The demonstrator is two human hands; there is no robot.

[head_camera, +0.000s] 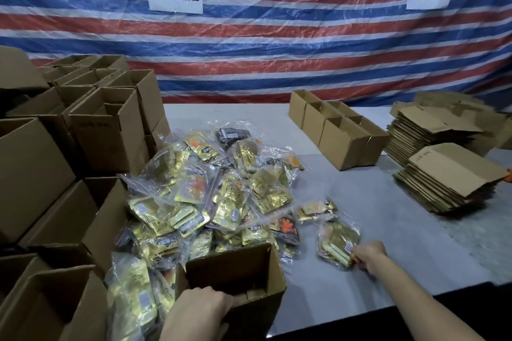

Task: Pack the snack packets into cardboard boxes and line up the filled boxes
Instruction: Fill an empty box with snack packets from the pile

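An open cardboard box (pixel 266 279) stands at the near table edge with its inside dark and no packets visible in it. My left hand (pixel 199 307) grips the box's near rim. A big heap of gold snack packets in clear bags (pixel 210 188) lies just behind and to the left of the box. To the right of the heap a single clear bag of gold packets (pixel 336 243) lies on the table. My right hand (pixel 367 257) is closed on that bag's near right corner.
Many open cardboard boxes (pixel 105 130) are stacked along the left. Several small open boxes (pixel 340 130) stand in a row at the back middle. Stacks of flat folded cartons (pixel 443 174) fill the right. The grey table (pixel 388 230) ends at a dark front edge.
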